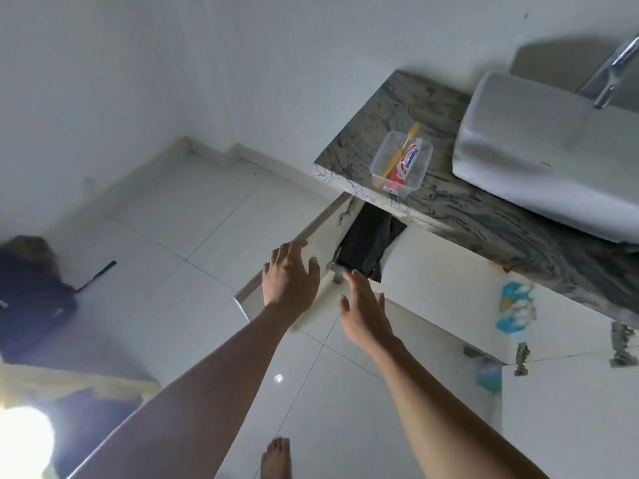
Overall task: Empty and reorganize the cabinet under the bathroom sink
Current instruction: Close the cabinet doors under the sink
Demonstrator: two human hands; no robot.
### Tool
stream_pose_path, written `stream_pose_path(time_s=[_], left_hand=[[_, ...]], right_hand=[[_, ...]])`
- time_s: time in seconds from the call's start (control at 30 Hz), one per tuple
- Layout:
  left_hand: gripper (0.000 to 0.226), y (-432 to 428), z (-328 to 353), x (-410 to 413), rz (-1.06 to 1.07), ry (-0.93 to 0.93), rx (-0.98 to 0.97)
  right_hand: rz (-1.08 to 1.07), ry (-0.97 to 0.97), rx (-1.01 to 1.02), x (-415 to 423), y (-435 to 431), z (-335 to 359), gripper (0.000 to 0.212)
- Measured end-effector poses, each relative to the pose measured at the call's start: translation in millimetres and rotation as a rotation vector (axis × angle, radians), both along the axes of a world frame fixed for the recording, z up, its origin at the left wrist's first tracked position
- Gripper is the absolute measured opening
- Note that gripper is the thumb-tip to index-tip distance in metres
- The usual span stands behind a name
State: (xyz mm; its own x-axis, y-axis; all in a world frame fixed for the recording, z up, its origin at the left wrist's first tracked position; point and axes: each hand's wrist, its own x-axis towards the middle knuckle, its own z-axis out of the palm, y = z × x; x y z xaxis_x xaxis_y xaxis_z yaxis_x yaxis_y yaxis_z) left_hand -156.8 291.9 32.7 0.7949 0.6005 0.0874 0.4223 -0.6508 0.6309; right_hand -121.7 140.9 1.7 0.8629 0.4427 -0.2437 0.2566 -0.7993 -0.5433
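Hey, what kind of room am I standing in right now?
Most likely a bathroom: a white sink with a faucet sits on a stone counter, beside a clear tub holding toothpaste.

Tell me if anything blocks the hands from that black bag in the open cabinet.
Nothing visible does. The cabinet door is swung open to the left, and the black bag sits exposed in the gap. The left hand is at the door's edge; the right hand is just below the bag, both empty.
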Motion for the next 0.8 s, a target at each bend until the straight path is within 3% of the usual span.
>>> stream_pose_path(time_s=[0.3,0.47,0.67,0.8], left_hand=[[0.049,93.6,11.6,-25.4,-0.096,0.66,-0.215],[0.052,106.3,9.4,-23.5,-0.128,0.646,-0.356],[0.071,96.8,10.8,-15.5,-0.31,0.657,-0.39],[0.068,78.2,-0.6,-8.5,-0.446,0.698,-0.329]], right_hand=[[0.052,0.232,0.122,-50.4,101.6,35.2,0.054],[0.012,0.36,0.078,-58.6,121.8,25.7,0.06],[-0.117,0.505,0.087,-69.8,114.6,7.1,0.073],[-0.26,0.495,0.172,-80.2,95.3,-0.5,0.049]])
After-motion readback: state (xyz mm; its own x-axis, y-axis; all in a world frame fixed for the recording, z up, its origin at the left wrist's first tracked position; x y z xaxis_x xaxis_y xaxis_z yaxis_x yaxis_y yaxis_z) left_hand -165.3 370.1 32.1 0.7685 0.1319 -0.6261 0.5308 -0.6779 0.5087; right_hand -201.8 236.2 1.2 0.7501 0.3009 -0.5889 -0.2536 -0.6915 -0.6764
